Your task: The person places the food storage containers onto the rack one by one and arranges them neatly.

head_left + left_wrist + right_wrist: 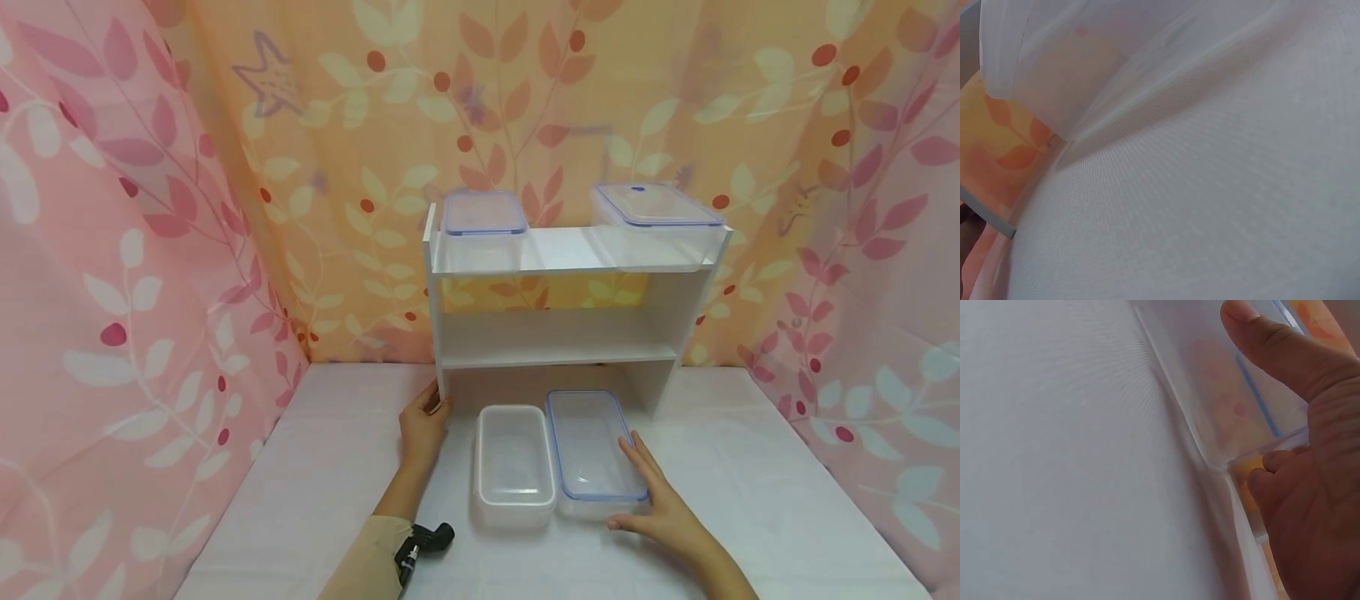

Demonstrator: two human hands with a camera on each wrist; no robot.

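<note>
My left hand [423, 427] is at the lower front of the white shelf unit's [558, 337] left side panel, its bent fingers and thumb gripping the edge. Part of that hand also shows at the left wrist view's edge, beside the panel. On the table in front of the unit lie two lidded plastic food containers side by side. A white-lidded container [516, 458] is on the left, a blue-rimmed container [596, 446] on the right. My right hand [660, 508] is spread at the blue-rimmed container's right side, fingers by the lid edge, thumb [1272, 347] near its front corner.
On the unit's top shelf stand a small blue-rimmed container [485, 229] at left and a larger clear container [660, 225] at right. A white cloth [337, 467] covers the table. Patterned curtains [360, 183] enclose the back and both sides.
</note>
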